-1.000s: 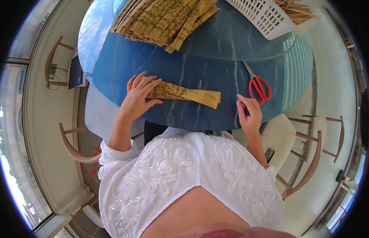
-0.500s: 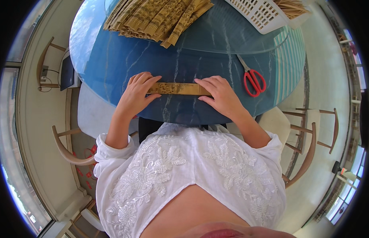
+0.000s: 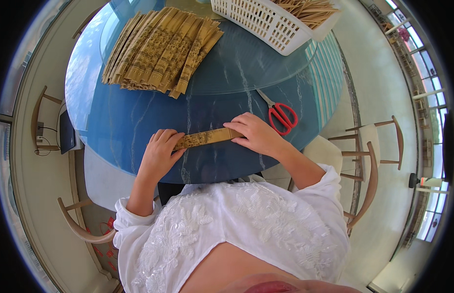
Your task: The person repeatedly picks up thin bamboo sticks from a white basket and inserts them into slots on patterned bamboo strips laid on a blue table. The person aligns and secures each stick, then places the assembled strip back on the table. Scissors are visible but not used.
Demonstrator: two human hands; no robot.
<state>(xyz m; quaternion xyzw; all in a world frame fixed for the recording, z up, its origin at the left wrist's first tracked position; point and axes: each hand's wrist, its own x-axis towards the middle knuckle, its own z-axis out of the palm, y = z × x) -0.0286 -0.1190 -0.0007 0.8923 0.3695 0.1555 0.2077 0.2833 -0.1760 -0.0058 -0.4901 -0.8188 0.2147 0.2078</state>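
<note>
At your blue table (image 3: 139,122) among chairs (image 3: 320,154), left hand (image 3: 161,151) and right hand (image 3: 257,135) grip a gold strip (image 3: 205,138) pretty much sideways, right end farther.

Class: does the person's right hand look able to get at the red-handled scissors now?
Probably yes: the red-handled scissors lie close beside the right hand with nothing between, though its grip on the gold patterned strip would likely need releasing.

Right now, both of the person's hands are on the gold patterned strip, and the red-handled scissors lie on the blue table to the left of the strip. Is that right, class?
Not quite: the red-handled scissors lie to the right of the gold patterned strip on the blue table, as the head view shows.
</note>
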